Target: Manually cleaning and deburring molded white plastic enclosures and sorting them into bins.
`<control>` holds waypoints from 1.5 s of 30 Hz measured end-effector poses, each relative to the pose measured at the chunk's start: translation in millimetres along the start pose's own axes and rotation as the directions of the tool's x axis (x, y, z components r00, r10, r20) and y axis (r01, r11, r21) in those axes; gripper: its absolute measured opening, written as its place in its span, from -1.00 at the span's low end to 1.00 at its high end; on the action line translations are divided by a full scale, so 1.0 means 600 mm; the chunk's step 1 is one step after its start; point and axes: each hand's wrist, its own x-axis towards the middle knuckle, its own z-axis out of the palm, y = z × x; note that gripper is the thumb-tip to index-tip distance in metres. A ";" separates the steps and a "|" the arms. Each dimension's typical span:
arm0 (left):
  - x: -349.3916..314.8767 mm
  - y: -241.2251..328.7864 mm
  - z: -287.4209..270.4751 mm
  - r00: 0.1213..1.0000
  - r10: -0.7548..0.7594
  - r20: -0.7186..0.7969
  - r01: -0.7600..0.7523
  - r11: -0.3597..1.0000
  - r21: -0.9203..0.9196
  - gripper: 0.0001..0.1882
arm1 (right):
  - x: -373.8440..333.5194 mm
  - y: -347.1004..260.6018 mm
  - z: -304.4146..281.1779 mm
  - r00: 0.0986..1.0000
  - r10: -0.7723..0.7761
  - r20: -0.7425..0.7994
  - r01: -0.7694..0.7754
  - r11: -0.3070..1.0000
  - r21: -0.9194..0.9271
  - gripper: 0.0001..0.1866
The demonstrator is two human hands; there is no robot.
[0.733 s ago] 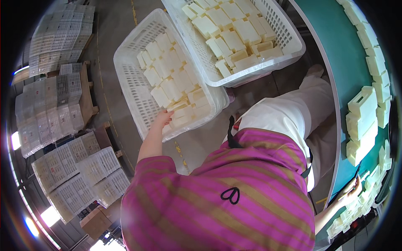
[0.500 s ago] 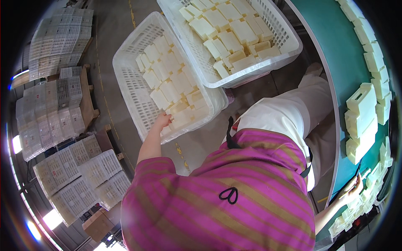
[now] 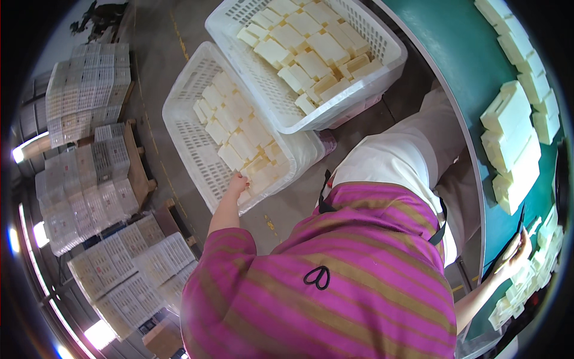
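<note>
My left hand [image 3: 238,182] reaches down to the near corner of a white slatted crate [image 3: 190,140] on the floor. Its fingertips touch the cream rectangular blocks [image 3: 239,128] lying in rows inside, and my fingers hide whether they grip one. A second white crate [image 3: 382,45], also filled with cream blocks [image 3: 311,48], overlaps the first at its far right. My right hand [image 3: 518,251] lies at the edge of a green conveyor belt [image 3: 454,54] on the right, fingers spread beside small pale blocks [image 3: 526,278]. My pink and tan striped shirt [image 3: 335,281] fills the lower middle.
More cream blocks [image 3: 514,137] ride along the belt's right side. Stacks of white crates [image 3: 84,96] stand on wooden pallets [image 3: 140,167] at the left, with more crate stacks [image 3: 131,275] lower left. Grey concrete floor [image 3: 155,36] shows between crates and stacks.
The view has tilted a little, so the crates sit lower and further right. My left hand stays at the near corner of the crate, and my right hand stays on the belt edge.
</note>
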 end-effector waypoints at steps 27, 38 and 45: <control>-0.617 0.720 0.212 -0.034 0.969 0.244 -0.887 0.083 -0.453 -0.69 | 0.013 -0.054 -0.021 0.999 0.035 -0.030 -0.036 0.999 -0.024 -0.83; -0.652 0.869 0.312 0.069 0.864 0.500 -0.609 0.433 -0.665 -0.50 | 0.004 -0.058 -0.032 0.997 0.072 -0.004 -0.071 0.989 0.131 -0.85; -0.388 0.527 -0.080 0.594 0.803 0.052 -0.755 0.579 -0.307 -0.74 | 0.006 -0.040 -0.010 0.999 0.040 0.030 -0.045 0.982 0.186 -0.80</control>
